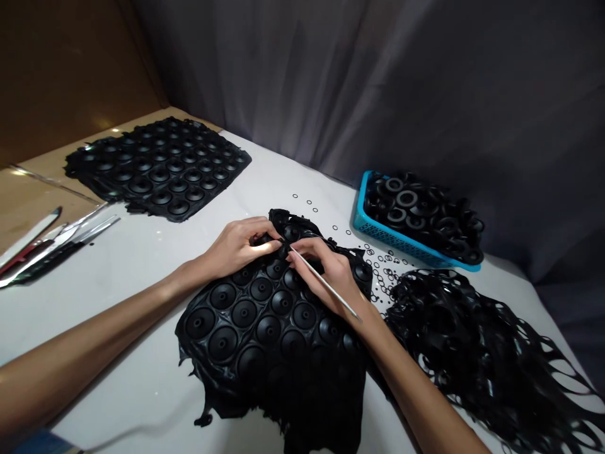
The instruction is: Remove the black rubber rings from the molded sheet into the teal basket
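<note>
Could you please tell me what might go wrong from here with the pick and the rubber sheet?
The metal pick in the right hand points toward the left hand, which pinches the rubber sheet; a slip could prick its fingers. The small rings lie loose beside the right hand; a sweep might push them into the scrap pile.

Dim room, overhead glare, wide-angle warped edges

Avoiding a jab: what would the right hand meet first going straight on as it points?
Likely the left hand, pinching the black moulded rubber sheet just ahead of the right hand and its thin metal pick; depth is unclear.
</note>
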Demonstrator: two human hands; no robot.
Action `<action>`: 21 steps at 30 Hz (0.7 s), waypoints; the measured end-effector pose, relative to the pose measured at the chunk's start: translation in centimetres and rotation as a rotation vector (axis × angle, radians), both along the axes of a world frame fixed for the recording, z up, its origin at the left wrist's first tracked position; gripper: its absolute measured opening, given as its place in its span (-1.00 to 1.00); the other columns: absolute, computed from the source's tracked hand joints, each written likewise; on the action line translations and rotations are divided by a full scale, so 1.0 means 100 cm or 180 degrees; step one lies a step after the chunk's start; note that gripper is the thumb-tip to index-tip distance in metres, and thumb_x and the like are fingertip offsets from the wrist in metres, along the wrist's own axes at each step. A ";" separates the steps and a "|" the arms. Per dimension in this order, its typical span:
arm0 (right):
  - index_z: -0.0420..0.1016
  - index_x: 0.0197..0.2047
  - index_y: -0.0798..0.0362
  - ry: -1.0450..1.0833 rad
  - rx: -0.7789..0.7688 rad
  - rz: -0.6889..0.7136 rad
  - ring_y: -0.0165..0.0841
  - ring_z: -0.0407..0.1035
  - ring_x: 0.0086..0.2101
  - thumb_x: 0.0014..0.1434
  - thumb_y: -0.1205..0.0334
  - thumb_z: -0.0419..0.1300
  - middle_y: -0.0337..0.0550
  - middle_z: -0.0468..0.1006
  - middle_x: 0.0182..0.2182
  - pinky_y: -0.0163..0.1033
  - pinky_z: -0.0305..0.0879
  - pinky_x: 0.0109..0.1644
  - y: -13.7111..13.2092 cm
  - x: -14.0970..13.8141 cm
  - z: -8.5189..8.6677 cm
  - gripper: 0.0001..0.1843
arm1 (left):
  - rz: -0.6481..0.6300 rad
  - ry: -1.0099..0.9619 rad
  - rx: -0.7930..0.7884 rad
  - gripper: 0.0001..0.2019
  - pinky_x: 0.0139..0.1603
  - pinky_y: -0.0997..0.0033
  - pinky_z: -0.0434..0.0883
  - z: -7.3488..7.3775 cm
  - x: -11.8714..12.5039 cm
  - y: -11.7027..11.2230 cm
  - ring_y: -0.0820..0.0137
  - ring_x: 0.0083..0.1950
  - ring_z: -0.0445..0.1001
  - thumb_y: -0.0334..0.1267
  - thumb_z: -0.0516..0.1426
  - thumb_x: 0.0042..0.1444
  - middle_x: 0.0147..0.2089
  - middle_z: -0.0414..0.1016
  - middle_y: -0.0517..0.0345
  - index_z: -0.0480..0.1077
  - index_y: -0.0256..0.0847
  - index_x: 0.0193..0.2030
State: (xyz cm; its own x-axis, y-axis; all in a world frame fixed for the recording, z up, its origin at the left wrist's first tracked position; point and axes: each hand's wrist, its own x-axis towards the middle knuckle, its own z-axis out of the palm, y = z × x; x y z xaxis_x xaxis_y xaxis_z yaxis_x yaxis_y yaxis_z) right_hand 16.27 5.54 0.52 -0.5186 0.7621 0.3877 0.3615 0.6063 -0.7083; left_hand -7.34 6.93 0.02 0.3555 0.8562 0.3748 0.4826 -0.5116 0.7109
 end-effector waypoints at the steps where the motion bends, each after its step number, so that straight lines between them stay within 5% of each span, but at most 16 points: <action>1: 0.44 0.08 -0.02 -0.0004 -0.0016 0.0001 -0.34 0.65 -0.18 0.48 0.19 0.16 -0.15 0.70 -0.15 -0.20 0.60 -0.04 0.000 0.000 0.000 -0.84 | 0.0000 -0.0008 -0.0002 -0.84 -0.25 0.36 0.32 0.000 0.000 0.000 0.39 -0.30 0.41 -0.18 0.21 0.36 -0.30 0.48 0.20 0.52 -0.17 -0.23; 21: 0.36 -0.04 0.02 -0.0626 0.0762 -0.0155 -0.28 0.63 -0.18 0.52 0.29 0.04 -0.03 0.68 -0.15 -0.20 0.55 -0.10 -0.003 -0.012 0.001 -0.92 | 0.0133 0.0237 0.0207 -0.85 -0.28 0.41 0.27 -0.002 0.003 -0.002 0.42 -0.33 0.37 -0.20 0.19 0.36 -0.34 0.41 0.24 0.50 -0.19 -0.22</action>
State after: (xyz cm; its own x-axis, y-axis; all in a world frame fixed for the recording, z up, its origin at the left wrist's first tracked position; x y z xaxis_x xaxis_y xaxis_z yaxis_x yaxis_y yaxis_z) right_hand 15.03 5.26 0.57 -0.5665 0.6870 0.4551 0.5102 0.7261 -0.4611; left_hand -7.06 6.73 -0.18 0.3490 0.8457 0.4038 0.5548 -0.5337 0.6382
